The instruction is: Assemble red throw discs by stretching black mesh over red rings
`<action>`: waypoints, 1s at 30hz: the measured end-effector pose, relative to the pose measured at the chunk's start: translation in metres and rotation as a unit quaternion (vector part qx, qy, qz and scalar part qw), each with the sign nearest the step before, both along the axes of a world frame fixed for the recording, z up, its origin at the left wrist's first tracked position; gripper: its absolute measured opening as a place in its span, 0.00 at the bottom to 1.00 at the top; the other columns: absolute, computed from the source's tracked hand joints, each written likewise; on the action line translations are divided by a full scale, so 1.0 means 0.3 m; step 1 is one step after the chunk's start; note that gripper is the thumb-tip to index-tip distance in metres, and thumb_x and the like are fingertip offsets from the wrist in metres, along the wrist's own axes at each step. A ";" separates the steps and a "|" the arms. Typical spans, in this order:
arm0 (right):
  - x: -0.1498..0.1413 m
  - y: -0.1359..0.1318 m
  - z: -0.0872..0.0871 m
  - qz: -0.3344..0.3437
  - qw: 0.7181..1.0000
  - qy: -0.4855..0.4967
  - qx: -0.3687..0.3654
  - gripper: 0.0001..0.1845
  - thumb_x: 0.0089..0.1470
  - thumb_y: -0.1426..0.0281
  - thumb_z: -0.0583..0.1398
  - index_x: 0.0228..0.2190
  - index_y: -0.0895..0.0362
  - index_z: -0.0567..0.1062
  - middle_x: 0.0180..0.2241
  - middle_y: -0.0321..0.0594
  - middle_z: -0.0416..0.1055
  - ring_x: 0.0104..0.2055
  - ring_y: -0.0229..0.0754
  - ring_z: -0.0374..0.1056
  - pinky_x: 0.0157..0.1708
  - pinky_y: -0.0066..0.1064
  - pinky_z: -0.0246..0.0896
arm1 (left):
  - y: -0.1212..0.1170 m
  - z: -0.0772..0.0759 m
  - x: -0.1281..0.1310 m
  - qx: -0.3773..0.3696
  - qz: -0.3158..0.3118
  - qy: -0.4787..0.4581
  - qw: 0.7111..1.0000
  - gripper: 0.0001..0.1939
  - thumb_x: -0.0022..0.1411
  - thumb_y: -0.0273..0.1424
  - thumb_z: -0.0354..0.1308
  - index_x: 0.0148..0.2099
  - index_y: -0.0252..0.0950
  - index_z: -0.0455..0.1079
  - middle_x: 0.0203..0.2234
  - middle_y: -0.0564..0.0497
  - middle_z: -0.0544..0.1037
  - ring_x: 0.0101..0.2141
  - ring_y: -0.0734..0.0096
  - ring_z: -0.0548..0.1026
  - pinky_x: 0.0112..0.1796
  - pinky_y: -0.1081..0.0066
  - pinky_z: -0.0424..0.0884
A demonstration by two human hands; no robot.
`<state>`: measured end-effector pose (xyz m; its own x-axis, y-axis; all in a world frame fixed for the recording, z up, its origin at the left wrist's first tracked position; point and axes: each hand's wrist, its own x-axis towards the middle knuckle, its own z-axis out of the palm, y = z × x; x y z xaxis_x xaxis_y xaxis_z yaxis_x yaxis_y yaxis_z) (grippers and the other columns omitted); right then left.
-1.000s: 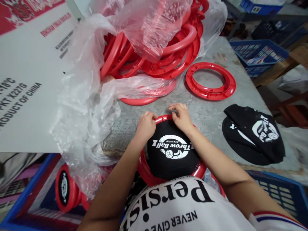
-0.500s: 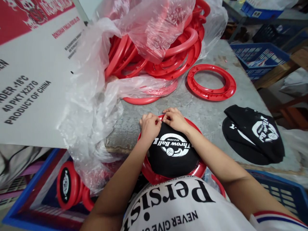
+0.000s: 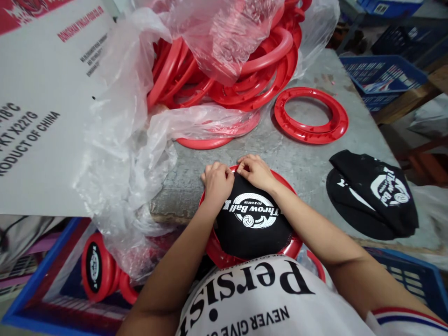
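A round black fabric disc (image 3: 250, 233) printed "Throw Ball" in white lies over a red plastic ring (image 3: 289, 186), between my body and the table edge. At the fabric's far edge, my left hand (image 3: 217, 181) pinches the cloth with fingers curled. Close beside it on the right, my right hand (image 3: 255, 171) pinches the same edge against the ring. The near part of the ring rests against my shirt. Another red ring (image 3: 338, 126) lies alone on the table, and folded black printed fabric discs (image 3: 376, 200) lie to the right.
Piled red rings (image 3: 245, 93) under a clear plastic bag (image 3: 122, 121) fill the table's (image 3: 210, 161) back. A white printed carton (image 3: 38, 140) stands at left. Below it, a blue crate (image 3: 42, 284) holds finished-looking red discs (image 3: 96, 268). Blue baskets (image 3: 385, 70) stand at back right.
My right hand has come down and left from above the ring's far edge to pinch the fabric. My left hand has shifted slightly right, closer to it.
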<state>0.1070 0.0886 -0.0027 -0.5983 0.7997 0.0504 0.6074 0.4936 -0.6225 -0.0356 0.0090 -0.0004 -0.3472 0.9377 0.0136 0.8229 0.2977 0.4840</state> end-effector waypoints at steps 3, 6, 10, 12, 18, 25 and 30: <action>-0.001 -0.001 0.001 -0.005 1.000 -0.004 0.002 0.06 0.57 0.75 0.62 0.29 0.54 0.74 0.48 0.41 0.74 0.50 0.51 0.65 0.54 0.44 0.58 | 0.003 -0.002 0.001 0.000 0.000 0.002 1.000 0.08 0.67 0.31 0.53 0.37 0.39 0.73 0.44 0.47 0.78 0.51 0.53 0.70 0.48 0.56 0.63; -0.003 -0.002 0.001 -0.007 1.000 -0.002 0.003 0.06 0.57 0.75 0.62 0.29 0.54 0.74 0.48 0.41 0.75 0.50 0.51 0.66 0.54 0.44 0.58 | 0.004 -0.002 0.000 -0.003 0.002 0.002 1.000 0.08 0.67 0.30 0.53 0.37 0.39 0.73 0.44 0.47 0.78 0.51 0.53 0.70 0.48 0.56 0.63; -0.006 -0.001 -0.003 -0.009 1.000 -0.003 0.003 0.07 0.58 0.75 0.62 0.28 0.54 0.73 0.47 0.41 0.75 0.49 0.50 0.66 0.53 0.43 0.58 | 0.002 0.005 0.002 -0.010 0.006 0.002 1.000 0.08 0.67 0.30 0.52 0.37 0.39 0.72 0.44 0.47 0.78 0.51 0.54 0.70 0.48 0.57 0.64; -0.008 -0.001 -0.005 -0.013 1.000 -0.006 0.006 0.07 0.58 0.75 0.63 0.28 0.55 0.74 0.47 0.41 0.75 0.49 0.50 0.66 0.53 0.42 0.58 | 0.001 0.008 0.004 -0.011 0.005 0.006 1.000 0.08 0.67 0.30 0.52 0.37 0.39 0.73 0.44 0.47 0.78 0.51 0.53 0.70 0.48 0.56 0.64; -0.012 0.002 -0.015 -0.014 1.000 -0.012 0.014 0.07 0.59 0.73 0.63 0.29 0.55 0.75 0.46 0.40 0.75 0.49 0.49 0.66 0.53 0.41 0.58 | 0.005 0.005 0.006 -0.011 0.013 0.023 1.000 0.08 0.67 0.30 0.53 0.39 0.38 0.74 0.47 0.43 0.76 0.52 0.52 0.70 0.50 0.55 0.65; -0.015 0.007 -0.031 -0.027 0.999 -0.014 0.024 0.07 0.59 0.74 0.60 0.28 0.55 0.74 0.45 0.41 0.75 0.47 0.50 0.67 0.52 0.42 0.59 | 0.009 0.004 0.006 -0.013 0.013 0.008 1.000 0.09 0.67 0.30 0.52 0.40 0.38 0.75 0.48 0.43 0.75 0.53 0.51 0.70 0.52 0.54 0.66; -0.006 0.039 -0.056 -0.058 0.996 0.066 -0.009 0.06 0.58 0.75 0.59 0.33 0.55 0.75 0.41 0.41 0.76 0.48 0.48 0.68 0.55 0.41 0.60 | 0.005 0.011 -0.028 0.018 0.001 -0.074 0.997 0.10 0.66 0.27 0.52 0.41 0.38 0.75 0.46 0.45 0.77 0.52 0.56 0.72 0.55 0.57 0.66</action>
<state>0.1051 0.1005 -0.0194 -0.4905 0.8647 0.1082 0.5721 0.4131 -0.7085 -0.0441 0.0105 0.0029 -0.3497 0.9368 -0.0040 0.7414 0.2794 0.6101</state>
